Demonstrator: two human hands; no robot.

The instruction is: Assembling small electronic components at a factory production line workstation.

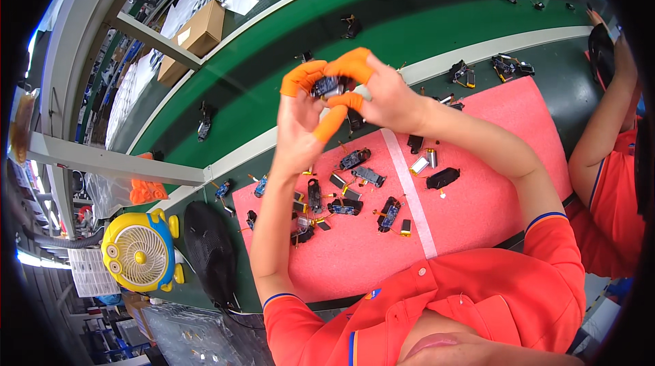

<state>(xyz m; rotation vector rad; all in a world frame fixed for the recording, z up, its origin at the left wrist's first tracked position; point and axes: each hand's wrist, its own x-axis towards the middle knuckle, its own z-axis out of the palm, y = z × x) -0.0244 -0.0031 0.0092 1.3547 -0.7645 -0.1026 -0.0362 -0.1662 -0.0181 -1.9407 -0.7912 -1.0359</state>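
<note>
Raised over the far edge of a pink foam mat (505,127), my hands hold a small dark electronic assembly (329,86) between them. My left hand (300,117) grips its left side, with orange finger cots on the fingertips. From the right, my right hand (389,96) pinches the same piece, also in orange cots. The fingers partly hide it. Below lie several similar assemblies, among them a black one (314,195) and a circuit-board one (389,214). Small silver battery cells (431,156) and a black housing (443,178) rest right of the mat's pale stripe.
A green conveyor belt (252,93) curves past the mat, carrying scattered assemblies such as one (205,122) at left. A yellow-blue fan (140,250) and a black mesh object (208,253) stand left. A grey metal frame (116,158) crosses there. A co-worker's arm (600,127) is at right.
</note>
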